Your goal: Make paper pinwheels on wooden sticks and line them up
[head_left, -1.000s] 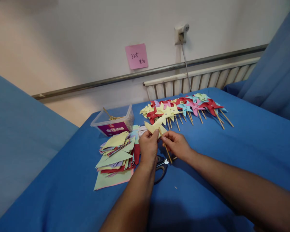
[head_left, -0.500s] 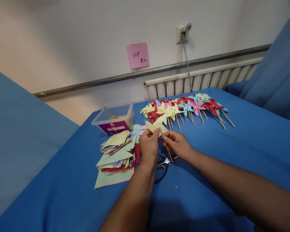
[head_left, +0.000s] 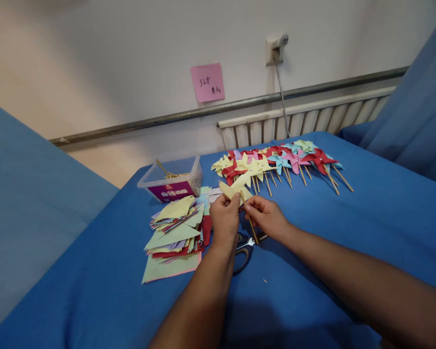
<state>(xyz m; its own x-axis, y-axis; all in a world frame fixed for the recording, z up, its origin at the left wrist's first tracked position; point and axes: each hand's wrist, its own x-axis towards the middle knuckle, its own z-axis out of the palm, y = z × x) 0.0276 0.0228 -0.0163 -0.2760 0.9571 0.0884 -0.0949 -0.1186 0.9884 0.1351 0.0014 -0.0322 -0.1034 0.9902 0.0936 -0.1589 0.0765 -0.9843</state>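
Both forearms reach over a blue cloth point(head_left: 94, 281), where a tiny scrap point(head_left: 265, 280) lies in front of the hands. The scissors point(head_left: 242, 259) rest on the cloth beneath the hands, dark handles toward the person, partly hidden by the left wrist.

The left hand point(head_left: 224, 218) holds a yellow pinwheel point(head_left: 236, 190) above the cloth, thumb pressed near the top of its stick point(head_left: 250, 220). The stick slants down and right, its lower end in front of the scissors. The right hand point(head_left: 267, 217) is just to the right of the stick, thumb and fingers drawn close together in a narrow grip; whether they pinch the stick or the paper cannot be told.

Left of the hands stands an uneven stack of coloured paper point(head_left: 174, 237), pale green sheets at its bottom, with a red piece point(head_left: 207, 230) between it and the left hand. Behind the stack, a clear tub point(head_left: 194, 182) with a purple label contains more sticks point(head_left: 172, 175).

Beyond the hands, other pinwheels point(head_left: 252, 168) lie in an overlapping row, yellow, red, blue and pink, most sticks pointing nearer. Farther back are a radiator point(head_left: 269, 128), a metal rail point(head_left: 160, 120), a pink note point(head_left: 208, 82) on the wall and a socket point(head_left: 272, 53) with a plugged-in cord point(head_left: 281, 92).
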